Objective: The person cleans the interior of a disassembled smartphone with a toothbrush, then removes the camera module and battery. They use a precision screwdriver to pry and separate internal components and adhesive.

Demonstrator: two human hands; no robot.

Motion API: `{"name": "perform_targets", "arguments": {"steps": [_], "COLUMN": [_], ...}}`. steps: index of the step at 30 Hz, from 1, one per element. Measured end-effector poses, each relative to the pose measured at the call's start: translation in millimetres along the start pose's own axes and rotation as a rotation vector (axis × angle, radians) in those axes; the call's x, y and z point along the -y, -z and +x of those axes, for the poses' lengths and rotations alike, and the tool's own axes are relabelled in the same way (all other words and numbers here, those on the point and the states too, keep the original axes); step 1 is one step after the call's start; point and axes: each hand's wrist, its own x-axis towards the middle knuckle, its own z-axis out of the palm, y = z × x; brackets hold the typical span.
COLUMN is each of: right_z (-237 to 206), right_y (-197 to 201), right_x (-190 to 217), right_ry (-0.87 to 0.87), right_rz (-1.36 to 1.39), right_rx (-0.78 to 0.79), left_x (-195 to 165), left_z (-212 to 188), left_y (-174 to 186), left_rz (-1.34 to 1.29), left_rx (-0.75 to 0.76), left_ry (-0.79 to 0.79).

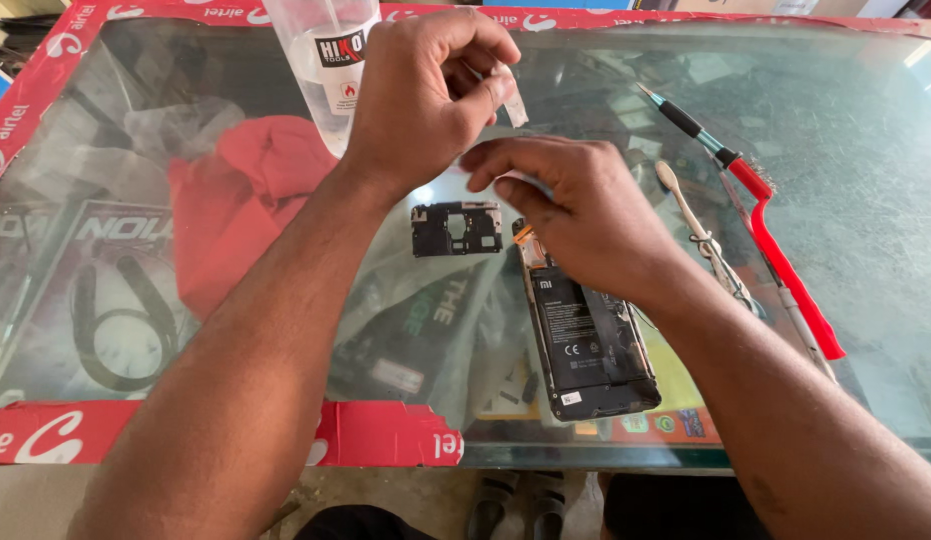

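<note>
We're mid-teardown: left hand (426, 90) pinching a small clear strip (514, 105), right hand (566, 200) curled empty over the opened phone (591, 340) at 5 o'clock, so next needs careful fingertip placement.

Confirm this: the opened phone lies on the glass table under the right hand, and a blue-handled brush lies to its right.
Not quite. The brush has a red handle, not blue, as the head view shows. The rest holds: the opened phone lies on the glass table under the right hand, with the brush to its right.
</note>
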Motion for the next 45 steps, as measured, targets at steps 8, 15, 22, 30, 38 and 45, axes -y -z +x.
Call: {"name": "perform_targets", "arguments": {"steps": [8, 15, 22, 30, 38, 45], "right_z": [-4, -11, -22, -26, -17, -17], "right_y": [28, 37, 45, 76, 79, 79], "right_x": [-11, -21, -34, -32, -26, -21], "right_ry": [-0.231, -0.161, -0.099, -0.430, -0.460, -0.466], "right_rz": [-0.216, -0.296, -0.322, -0.365, -0.440, -0.442], "right_rx": [-0.217, -0.276, -0.270, -0.294, 0.082, 0.217], "left_x": [-19, -56, -87, -90, -96, -93], "left_z": [13, -3, -60, -64, -57, -55], "left_y": [5, 13, 14, 22, 31, 28], "left_rz": [0.081, 0.169, 0.389, 0.514, 0.520, 0.584], "left_rx": [0.028, 0.065, 0.067, 0.205, 0.268, 0.160], "left_ry": [-0.005, 0.070, 0.175, 0.250, 0.199, -0.008]}}
